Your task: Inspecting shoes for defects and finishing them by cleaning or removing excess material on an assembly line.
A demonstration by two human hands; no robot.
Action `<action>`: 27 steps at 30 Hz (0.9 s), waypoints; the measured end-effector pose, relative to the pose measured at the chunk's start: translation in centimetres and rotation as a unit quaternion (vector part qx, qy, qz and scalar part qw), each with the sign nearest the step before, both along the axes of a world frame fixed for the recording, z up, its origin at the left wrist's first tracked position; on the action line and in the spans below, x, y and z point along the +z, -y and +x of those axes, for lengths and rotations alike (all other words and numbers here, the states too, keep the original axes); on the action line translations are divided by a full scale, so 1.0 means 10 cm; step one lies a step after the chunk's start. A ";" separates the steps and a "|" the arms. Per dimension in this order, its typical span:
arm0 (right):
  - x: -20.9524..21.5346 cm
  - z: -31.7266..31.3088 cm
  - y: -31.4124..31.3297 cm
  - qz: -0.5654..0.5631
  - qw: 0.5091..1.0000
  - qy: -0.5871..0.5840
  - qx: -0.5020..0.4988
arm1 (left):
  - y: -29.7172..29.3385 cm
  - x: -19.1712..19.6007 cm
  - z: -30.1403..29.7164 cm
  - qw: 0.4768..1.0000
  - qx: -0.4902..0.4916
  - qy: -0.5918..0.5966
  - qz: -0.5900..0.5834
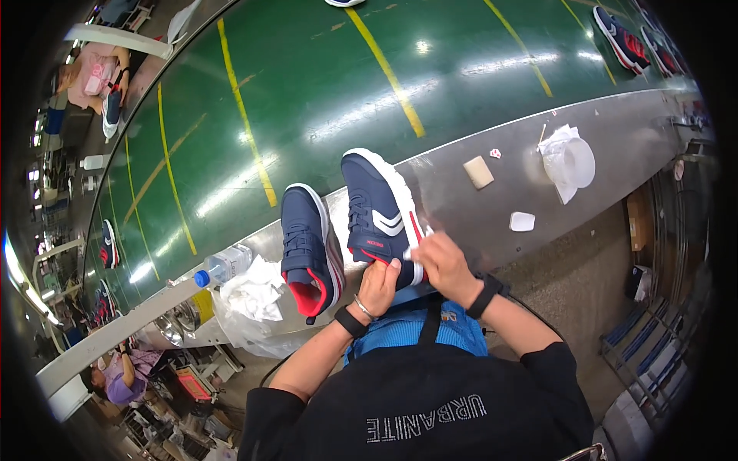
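Note:
A navy sneaker [375, 201] with a white sole and red lining lies on the metal ledge in front of me, its toe pointing away. My left hand [378, 289] grips it at the heel end, fingers closed around the collar. My right hand [446, 267] is closed in a pinch beside the sole near the heel. Something small and white shows at its fingertips, too little of it to name. The matching sneaker [301, 237] rests just to the left, untouched, its red inside facing me.
Beyond the metal ledge [477, 203] runs a green conveyor [307, 100] with yellow stripes, carrying other sneakers [619, 40]. A capped bottle [224, 265] and crumpled white cloth [257, 290] are at left. A beige block [478, 173], white piece [522, 222] and white tub [570, 163] lie right. Two people work at left.

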State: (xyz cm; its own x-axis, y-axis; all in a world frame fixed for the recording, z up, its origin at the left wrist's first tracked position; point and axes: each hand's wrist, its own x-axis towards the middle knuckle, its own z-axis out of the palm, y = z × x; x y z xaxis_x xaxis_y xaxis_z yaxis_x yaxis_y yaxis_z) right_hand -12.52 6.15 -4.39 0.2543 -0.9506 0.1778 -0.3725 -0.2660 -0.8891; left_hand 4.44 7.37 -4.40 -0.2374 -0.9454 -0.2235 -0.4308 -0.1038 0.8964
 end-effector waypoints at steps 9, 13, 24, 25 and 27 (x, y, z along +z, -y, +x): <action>0.37 -0.24 -0.24 0.149 0.965 0.100 -0.191 | -0.04 0.17 0.02 0.992 0.003 0.110 0.064; 0.11 -0.60 0.15 0.014 0.941 -0.011 -0.338 | -0.09 0.32 -0.01 0.988 0.011 0.155 -0.017; 0.56 0.16 -0.20 -0.087 0.993 -0.066 -0.043 | -0.28 0.67 0.88 0.971 0.135 0.134 -0.148; 0.59 0.40 -0.23 -0.071 0.994 -0.038 0.078 | -0.28 0.62 1.02 0.961 0.199 0.136 -0.138; 0.49 0.87 -0.32 -0.034 0.968 -0.122 0.215 | -0.36 0.07 1.38 0.938 0.257 0.198 -0.120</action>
